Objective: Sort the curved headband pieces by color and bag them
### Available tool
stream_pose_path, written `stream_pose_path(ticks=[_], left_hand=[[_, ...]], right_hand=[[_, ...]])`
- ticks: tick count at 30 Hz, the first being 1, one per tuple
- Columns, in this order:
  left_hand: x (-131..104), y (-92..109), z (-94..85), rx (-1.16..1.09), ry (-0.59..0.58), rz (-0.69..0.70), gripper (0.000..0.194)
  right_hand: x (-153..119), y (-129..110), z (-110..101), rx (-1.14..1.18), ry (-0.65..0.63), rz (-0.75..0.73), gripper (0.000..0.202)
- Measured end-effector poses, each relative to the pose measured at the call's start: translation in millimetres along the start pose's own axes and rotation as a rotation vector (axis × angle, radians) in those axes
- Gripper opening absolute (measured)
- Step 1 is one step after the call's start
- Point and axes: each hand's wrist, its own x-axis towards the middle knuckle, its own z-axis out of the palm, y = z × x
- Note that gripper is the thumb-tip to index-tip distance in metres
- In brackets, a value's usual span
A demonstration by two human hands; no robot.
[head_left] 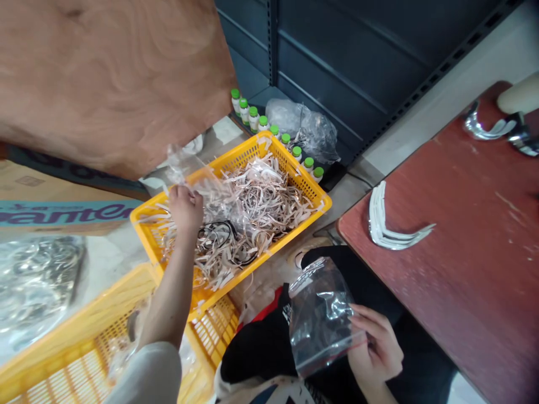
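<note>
My right hand (374, 348) pinches the edge of a clear zip bag (315, 331) above my lap. White strips lie at the far end of that bag. Stretched out over a yellow plastic crate (290, 238), my left hand (185, 210) is closed on a thin clear plastic bag (210, 182), whose outline is partly blurred. Inside the crate is a tangled heap of thin white and metallic strips (273, 196), with a few black bands (217, 233) among them.
A red-brown table (463, 241) at right bears curved white strips (391, 227). Green-capped bottles (253, 118) line the dark shelf (328, 67) behind the crate. Another yellow crate (80, 365) is at lower left, near a cardboard box (63, 196) and a bag of shiny pieces (37, 280).
</note>
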Motion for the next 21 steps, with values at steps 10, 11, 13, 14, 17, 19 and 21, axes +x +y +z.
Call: stream_pose_path(ticks=[10,11,13,14,17,19,21], left_hand=[[-70.7,47.8,75.5,0.078,-0.475,0.663,0.056],[-72.6,47.0,81.4,0.09,-0.523,0.675,0.055],[-70.6,41.7,88.4,0.121,-0.546,0.638,0.043],[-67.4,37.9,89.7,0.136,-0.538,0.608,0.035],[-56.0,23.3,86.3,0.175,-0.51,0.514,0.026],[-50.2,9.9,78.2,0.199,-0.469,0.43,0.026],[-45.7,-8.3,65.5,0.228,-0.397,0.313,0.03]], right_hand=[[-1.7,-0.3,-3.6,-0.022,-0.011,0.004,0.022],[-1.5,-0.6,-3.9,-0.024,-0.015,0.003,0.023],[-0.6,-1.5,-4.3,-0.025,-0.016,-0.007,0.024],[-0.1,-2.0,-4.4,-0.026,-0.018,-0.008,0.024],[0.6,-3.0,-4.9,-0.027,-0.025,-0.004,0.025],[0.3,-3.1,-5.3,-0.028,-0.029,0.006,0.026],[-0.6,-2.8,-5.9,-0.022,-0.031,0.013,0.027]])
